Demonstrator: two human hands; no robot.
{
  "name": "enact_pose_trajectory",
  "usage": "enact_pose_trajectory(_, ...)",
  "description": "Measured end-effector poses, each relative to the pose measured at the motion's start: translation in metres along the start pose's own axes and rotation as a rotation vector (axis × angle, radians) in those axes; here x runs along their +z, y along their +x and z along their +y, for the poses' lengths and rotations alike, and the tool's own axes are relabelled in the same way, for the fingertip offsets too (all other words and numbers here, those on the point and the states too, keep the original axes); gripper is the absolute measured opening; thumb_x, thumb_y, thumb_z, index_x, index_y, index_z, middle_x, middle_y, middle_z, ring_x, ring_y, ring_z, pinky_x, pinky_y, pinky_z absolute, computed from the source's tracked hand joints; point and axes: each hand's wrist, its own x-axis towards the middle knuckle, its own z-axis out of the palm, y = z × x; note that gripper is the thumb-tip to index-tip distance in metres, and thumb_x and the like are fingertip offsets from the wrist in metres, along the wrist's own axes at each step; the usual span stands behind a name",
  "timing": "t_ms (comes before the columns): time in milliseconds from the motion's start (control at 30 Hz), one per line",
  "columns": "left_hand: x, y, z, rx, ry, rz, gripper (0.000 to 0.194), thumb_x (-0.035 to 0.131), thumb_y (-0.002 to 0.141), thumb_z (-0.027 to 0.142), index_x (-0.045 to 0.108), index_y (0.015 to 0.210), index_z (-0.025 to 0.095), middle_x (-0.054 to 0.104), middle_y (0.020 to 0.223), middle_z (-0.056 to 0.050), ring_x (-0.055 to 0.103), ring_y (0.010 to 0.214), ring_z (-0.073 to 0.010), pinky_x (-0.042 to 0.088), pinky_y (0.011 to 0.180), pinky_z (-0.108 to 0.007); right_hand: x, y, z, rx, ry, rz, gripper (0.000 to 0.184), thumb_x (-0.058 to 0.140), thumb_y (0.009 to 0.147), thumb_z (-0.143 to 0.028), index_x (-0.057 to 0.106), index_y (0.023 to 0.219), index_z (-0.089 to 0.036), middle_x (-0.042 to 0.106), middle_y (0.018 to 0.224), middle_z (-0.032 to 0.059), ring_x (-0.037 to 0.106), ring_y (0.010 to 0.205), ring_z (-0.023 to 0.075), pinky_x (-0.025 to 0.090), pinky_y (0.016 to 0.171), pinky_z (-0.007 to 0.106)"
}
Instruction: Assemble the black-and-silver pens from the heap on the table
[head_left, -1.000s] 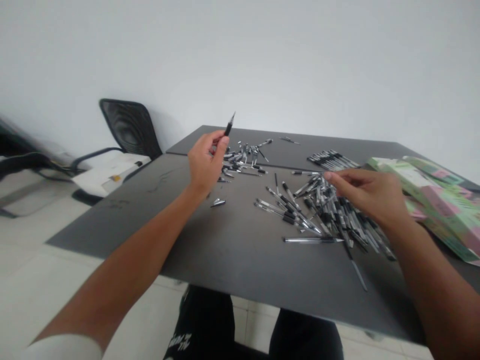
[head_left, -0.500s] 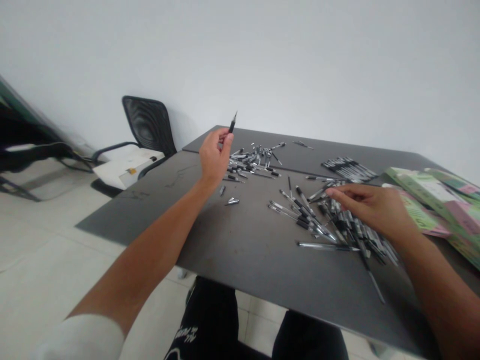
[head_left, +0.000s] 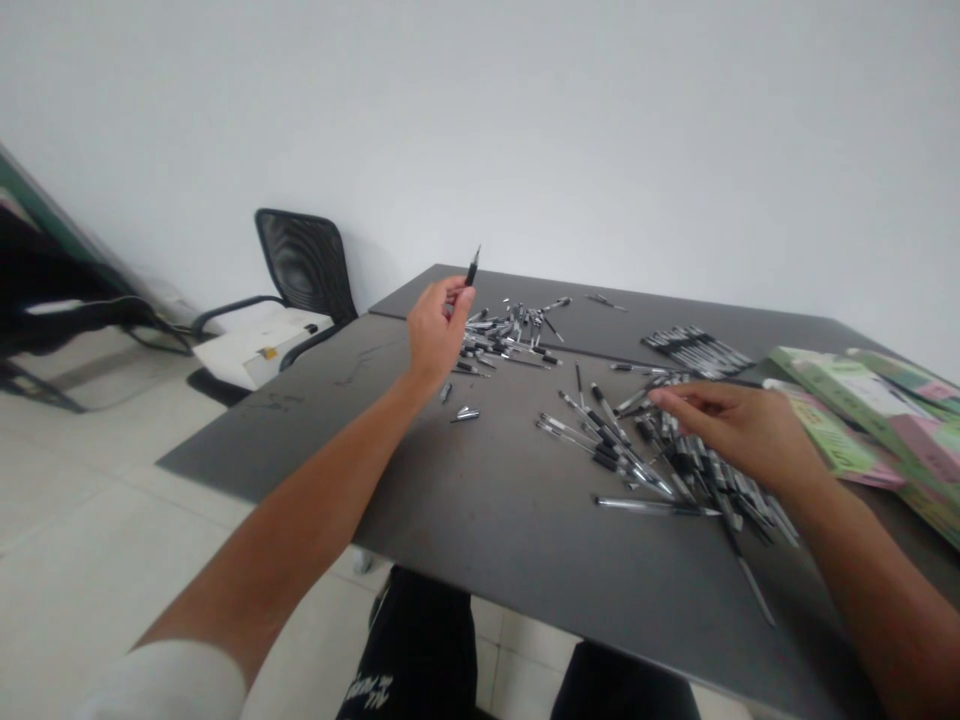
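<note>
The left hand (head_left: 437, 332) pinches a pen (head_left: 472, 270), tip up, above the surface (head_left: 480, 510); it looks light, stiff and smooth, best gripped at its black sleeve. The right hand (head_left: 739, 425) is loosely curled over the pen pile (head_left: 694, 460), its hold unclear.

Just right of the left hand's (head_left: 437, 325) grip on a slim black pen (head_left: 472, 272), a scattered pile of clear-and-black plastic pens (head_left: 510, 335) lies on the flat dark-grey table (head_left: 487, 510). Below the right hand (head_left: 739, 425) spreads a larger heap of clear-and-black plastic pens (head_left: 694, 475); beyond it lies a row of slim black-and-clear pens (head_left: 697, 348), and to its right, flat green-and-pink cardboard boxes (head_left: 885, 400).
</note>
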Motion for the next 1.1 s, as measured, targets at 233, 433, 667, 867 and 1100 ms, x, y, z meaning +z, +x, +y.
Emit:
enact_pose_trajectory(233,0.002,-0.001,-0.003,0.001,0.026,-0.008,0.024,0.063,0.106,0.042,0.074,0.115,0.023,0.082,0.108,-0.008,0.076,0.096,-0.0208,0.062,0.087,-0.034,0.01,0.005,0.013,0.015,-0.005,-0.027,0.056,0.064,0.084,-0.074,0.09,0.101,-0.027,0.08,0.069,0.0028,0.077,0.068,0.0272,0.046,0.062,0.033)
enact_pose_trajectory(433,0.003,-0.002,-0.002,0.023,0.005,-0.002,0.019,0.066,0.104,0.036,0.075,0.113,0.022,0.082,0.105,-0.008,0.077,0.094,-0.0206,0.061,0.082,-0.033,0.009,0.006,0.014,0.048,-0.022,-0.049,0.06,0.063,0.082,-0.077,0.09,0.103,-0.028,0.081,0.071,0.0028,0.077,0.072,0.0282,0.048,0.065,0.035)
enact_pose_trajectory(667,0.004,-0.002,-0.004,0.032,-0.024,-0.017,0.023,0.062,0.106,0.039,0.074,0.116,0.022,0.081,0.105,-0.009,0.076,0.095,-0.0197,0.061,0.083,-0.031,0.009,0.007,0.016,0.077,-0.026,-0.029,0.061,0.064,0.08,-0.077,0.09,0.102,-0.025,0.079,0.067,0.0042,0.076,0.069,0.0285,0.046,0.064,0.034)
enact_pose_trajectory(867,0.003,-0.002,-0.004,0.036,0.008,-0.016,0.03,0.058,0.109,0.045,0.074,0.117,0.021,0.081,0.107,-0.009,0.076,0.099,-0.0197,0.06,0.087,-0.032,0.009,0.006,0.013,0.065,-0.042,0.022,0.049,0.067,0.082,-0.066,0.089,0.095,-0.024,0.079,0.068,0.0042,0.074,0.066,0.0254,0.046,0.062,0.033)
enact_pose_trajectory(1100,0.005,0.0,-0.006,0.055,-0.005,-0.004,0.029,0.058,0.109,0.045,0.074,0.117,0.022,0.081,0.108,-0.009,0.075,0.099,-0.0206,0.06,0.089,-0.034,0.013,0.002,0.007,-0.154,-0.004,0.128,0.029,0.077,0.089,-0.048,0.089,0.1,-0.024,0.085,0.094,0.0063,0.071,0.068,0.0193,0.05,0.063,0.03)
